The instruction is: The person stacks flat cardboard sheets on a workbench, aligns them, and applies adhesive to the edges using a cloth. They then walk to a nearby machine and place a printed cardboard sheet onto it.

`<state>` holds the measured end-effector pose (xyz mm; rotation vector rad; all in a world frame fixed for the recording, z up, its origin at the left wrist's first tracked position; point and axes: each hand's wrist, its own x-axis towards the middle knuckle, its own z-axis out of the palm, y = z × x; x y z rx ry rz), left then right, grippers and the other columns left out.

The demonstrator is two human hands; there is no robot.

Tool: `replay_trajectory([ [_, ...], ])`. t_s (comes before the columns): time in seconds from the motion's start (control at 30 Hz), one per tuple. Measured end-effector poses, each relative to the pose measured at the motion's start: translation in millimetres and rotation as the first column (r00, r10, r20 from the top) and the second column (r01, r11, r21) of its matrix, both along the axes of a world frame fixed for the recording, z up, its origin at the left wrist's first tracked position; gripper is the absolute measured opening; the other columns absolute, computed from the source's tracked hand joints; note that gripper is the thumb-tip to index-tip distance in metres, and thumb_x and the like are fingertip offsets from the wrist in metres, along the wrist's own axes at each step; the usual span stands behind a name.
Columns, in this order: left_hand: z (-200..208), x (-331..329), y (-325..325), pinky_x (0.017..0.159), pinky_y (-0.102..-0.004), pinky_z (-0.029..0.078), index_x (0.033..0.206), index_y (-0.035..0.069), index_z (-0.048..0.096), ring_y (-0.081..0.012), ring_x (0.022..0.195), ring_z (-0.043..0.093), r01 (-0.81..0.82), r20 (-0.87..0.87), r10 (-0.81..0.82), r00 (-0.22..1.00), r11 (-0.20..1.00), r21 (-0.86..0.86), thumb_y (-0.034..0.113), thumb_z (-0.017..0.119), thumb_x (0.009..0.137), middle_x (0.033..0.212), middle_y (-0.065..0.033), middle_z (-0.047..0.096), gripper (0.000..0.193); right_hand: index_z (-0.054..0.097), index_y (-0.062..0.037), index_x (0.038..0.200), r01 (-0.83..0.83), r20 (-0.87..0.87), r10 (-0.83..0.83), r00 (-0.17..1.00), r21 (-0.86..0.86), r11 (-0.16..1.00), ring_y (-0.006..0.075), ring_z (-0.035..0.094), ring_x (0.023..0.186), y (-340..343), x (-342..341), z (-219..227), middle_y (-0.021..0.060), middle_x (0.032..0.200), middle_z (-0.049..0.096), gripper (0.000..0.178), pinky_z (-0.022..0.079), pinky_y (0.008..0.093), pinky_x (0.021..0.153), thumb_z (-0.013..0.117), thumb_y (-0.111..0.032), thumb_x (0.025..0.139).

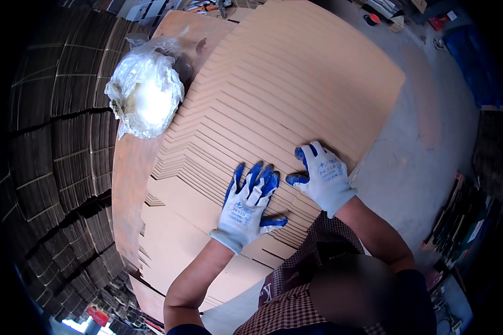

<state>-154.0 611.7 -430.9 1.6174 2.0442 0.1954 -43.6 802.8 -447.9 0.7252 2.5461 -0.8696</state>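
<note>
A fanned stack of brown cardboard sheets (296, 61) covers most of the table, each sheet's edge stepped back from the one under it. My left hand (246, 206), in a white glove with blue-coated fingers, lies on the stepped edges with its fingers spread. My right hand (324, 176), gloved the same way, rests by the right side of the fan, thumb and fingers apart. Both palms face down on the sheets, and neither hand grips one that I can see. Nearer to me, flat cardboard (190, 218) lies below the fan.
A bowl-like bundle in clear plastic (145, 95) sits on the wooden tabletop (131, 178) at the left. Tall bundles of strapped cardboard (70, 151) line the left side. Grey floor (399, 134) shows at the right, with a blue cover (469, 61) and stacked goods beyond.
</note>
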Motion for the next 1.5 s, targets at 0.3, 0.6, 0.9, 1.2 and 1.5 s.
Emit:
replay_trajectory([
  [0.3, 6.0, -2.1, 12.5, 0.124, -0.0543, 0.010, 0.152, 0.006, 0.035, -0.0323, 0.150, 0.024, 0.036, -0.023, -0.035, 0.999, 0.999, 0.013, 0.069, 0.063, 0.078, 0.160, -0.0154, 0.029, 0.102, 0.059, -0.0103, 0.114, 0.151, -0.054, -0.160, 0.986, -0.135, 0.979, 0.0332, 0.063, 0.106, 3.0, -1.2, 6.8, 0.0129, 0.116, 0.060, 0.040, 0.052, 0.0438, 0.090, 0.075, -0.030, 0.084],
  [0.6, -3.5, -3.2, 13.0, 0.125, -0.0531, 0.009, 0.151, 0.005, 0.037, -0.0311, 0.150, 0.023, 0.008, -0.023, -0.007, 1.000, 1.000, 0.027, 0.072, 0.062, 0.078, 0.159, -0.0151, 0.032, 0.103, 0.059, -0.0101, 0.115, 0.198, -0.066, -0.209, 0.976, -0.136, 0.971, 0.0332, 0.063, 0.106, -1.0, 1.5, 0.1, 0.0123, 0.116, 0.061, 0.039, 0.052, 0.0436, 0.090, 0.076, -0.027, 0.084],
  [0.9, -6.5, -3.1, 8.2, 0.125, -0.0538, 0.009, 0.151, 0.005, 0.037, -0.0308, 0.150, 0.024, -0.001, 0.001, 0.001, 1.000, 0.998, 0.066, 0.072, 0.062, 0.077, 0.158, -0.0153, 0.034, 0.103, 0.058, -0.0106, 0.118, 0.153, -0.035, -0.156, 0.987, -0.073, 0.986, 0.0331, 0.060, 0.110, -1.8, 0.4, 5.9, 0.0126, 0.120, 0.058, 0.046, 0.050, 0.0444, 0.093, 0.077, -0.031, 0.082],
  [1.2, -6.9, -4.8, 5.0, 0.124, -0.0543, 0.011, 0.152, 0.008, 0.038, -0.0317, 0.149, 0.027, -0.001, 0.030, -0.002, 1.000, 0.994, 0.110, 0.070, 0.065, 0.075, 0.158, -0.0137, 0.034, 0.102, 0.055, -0.0114, 0.131, 0.048, -0.056, -0.039, 0.998, 0.174, 0.984, 0.0281, 0.054, 0.116, -28.8, 10.9, 7.5, 0.0095, 0.127, 0.054, 0.065, 0.047, 0.0453, 0.096, 0.080, -0.039, 0.078],
  [1.5, -8.0, -2.8, -1.5, 0.124, -0.0559, 0.012, 0.152, 0.011, 0.039, -0.0316, 0.148, 0.029, 0.006, 0.029, -0.010, 1.000, 0.991, 0.136, 0.068, 0.066, 0.074, 0.157, -0.0135, 0.035, 0.100, 0.054, -0.0112, 0.133, 0.045, -0.079, -0.035, 0.996, 0.133, 0.990, 0.0281, 0.055, 0.115, -25.2, 12.1, 3.4, 0.0095, 0.129, 0.053, 0.067, 0.047, 0.0448, 0.096, 0.081, -0.038, 0.077],
])
